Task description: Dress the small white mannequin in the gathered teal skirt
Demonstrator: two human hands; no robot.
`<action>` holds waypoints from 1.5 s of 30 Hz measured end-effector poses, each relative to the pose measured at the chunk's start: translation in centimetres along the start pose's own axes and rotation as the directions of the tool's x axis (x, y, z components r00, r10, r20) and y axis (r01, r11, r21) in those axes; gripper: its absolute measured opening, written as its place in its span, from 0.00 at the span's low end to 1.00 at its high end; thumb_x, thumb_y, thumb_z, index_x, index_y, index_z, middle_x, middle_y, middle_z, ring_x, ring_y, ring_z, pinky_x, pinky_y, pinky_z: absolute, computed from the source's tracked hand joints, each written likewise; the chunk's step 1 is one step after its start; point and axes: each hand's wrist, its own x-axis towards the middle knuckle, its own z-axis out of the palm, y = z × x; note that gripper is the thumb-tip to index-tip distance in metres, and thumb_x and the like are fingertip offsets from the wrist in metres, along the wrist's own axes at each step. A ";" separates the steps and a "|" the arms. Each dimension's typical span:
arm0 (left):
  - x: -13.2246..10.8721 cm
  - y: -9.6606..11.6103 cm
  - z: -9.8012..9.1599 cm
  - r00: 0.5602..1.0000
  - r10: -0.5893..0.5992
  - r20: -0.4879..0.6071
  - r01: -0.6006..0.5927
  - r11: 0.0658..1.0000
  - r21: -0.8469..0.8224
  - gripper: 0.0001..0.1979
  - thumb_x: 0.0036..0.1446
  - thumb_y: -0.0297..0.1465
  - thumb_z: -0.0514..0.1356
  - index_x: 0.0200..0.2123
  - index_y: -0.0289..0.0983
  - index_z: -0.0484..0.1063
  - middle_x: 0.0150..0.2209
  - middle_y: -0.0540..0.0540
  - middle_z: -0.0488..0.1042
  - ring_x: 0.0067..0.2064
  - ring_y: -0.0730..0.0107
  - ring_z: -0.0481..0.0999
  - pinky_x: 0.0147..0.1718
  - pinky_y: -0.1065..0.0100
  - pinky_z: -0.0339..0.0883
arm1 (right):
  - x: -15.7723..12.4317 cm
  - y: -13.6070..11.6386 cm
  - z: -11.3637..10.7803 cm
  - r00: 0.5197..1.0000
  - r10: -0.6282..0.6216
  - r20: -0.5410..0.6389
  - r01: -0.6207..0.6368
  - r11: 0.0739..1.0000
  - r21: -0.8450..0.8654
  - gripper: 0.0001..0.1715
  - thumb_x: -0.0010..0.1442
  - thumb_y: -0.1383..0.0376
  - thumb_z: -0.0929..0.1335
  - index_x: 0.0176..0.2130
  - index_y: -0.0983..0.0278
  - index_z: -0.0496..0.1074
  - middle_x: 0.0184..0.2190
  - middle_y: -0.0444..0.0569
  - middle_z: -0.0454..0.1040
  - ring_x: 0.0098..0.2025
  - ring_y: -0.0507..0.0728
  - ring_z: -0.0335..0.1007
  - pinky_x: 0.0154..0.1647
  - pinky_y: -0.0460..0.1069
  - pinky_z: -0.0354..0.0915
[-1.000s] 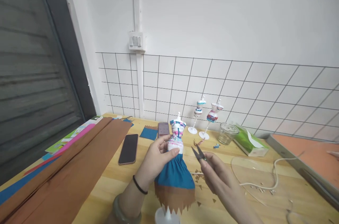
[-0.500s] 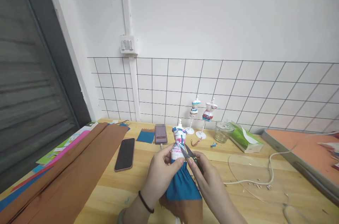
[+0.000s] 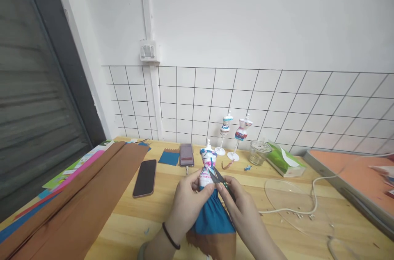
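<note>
My left hand (image 3: pixel 192 198) is closed around the waist of a small white mannequin (image 3: pixel 208 157) marked with pink and blue. A gathered blue skirt (image 3: pixel 214 215) hangs from the mannequin's waist, with brown fabric (image 3: pixel 218 245) showing below its hem. In my right hand (image 3: pixel 237 198) is a pair of small thread snips (image 3: pixel 227 188); their dark blades point up and left, against or just in front of the mannequin's waist. The blades stand slightly apart. Whether they touch the material there I cannot tell.
Two small mannequins on stands (image 3: pixel 224 126) (image 3: pixel 243 128) are behind, near a glass jar (image 3: pixel 259 152) and a green tissue pack (image 3: pixel 286 161). Phones (image 3: pixel 145 179) (image 3: pixel 186 154), a blue fabric piece (image 3: pixel 169 157) and folded brown cloth (image 3: pixel 101 194) lie left. A white cord (image 3: pixel 314 198) crosses right, beside an orange tray (image 3: pixel 338 169).
Almost nothing differs. Both hands keep their hold, and the skirt has shifted very slightly. The snips' blades look a little closer together than before.
</note>
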 end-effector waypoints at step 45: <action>0.4 -0.7 0.6 0.990 -0.075 -0.121 0.068 0.996 -0.061 0.16 0.44 0.29 0.62 0.39 0.31 0.70 0.36 0.39 0.78 0.36 0.62 0.76 0.35 0.67 0.68 | 0.5 0.8 -0.3 0.994 0.043 0.102 -0.048 0.998 0.044 0.21 0.58 0.50 0.60 0.39 0.64 0.68 0.28 0.47 0.74 0.30 0.56 0.69 0.31 0.47 0.62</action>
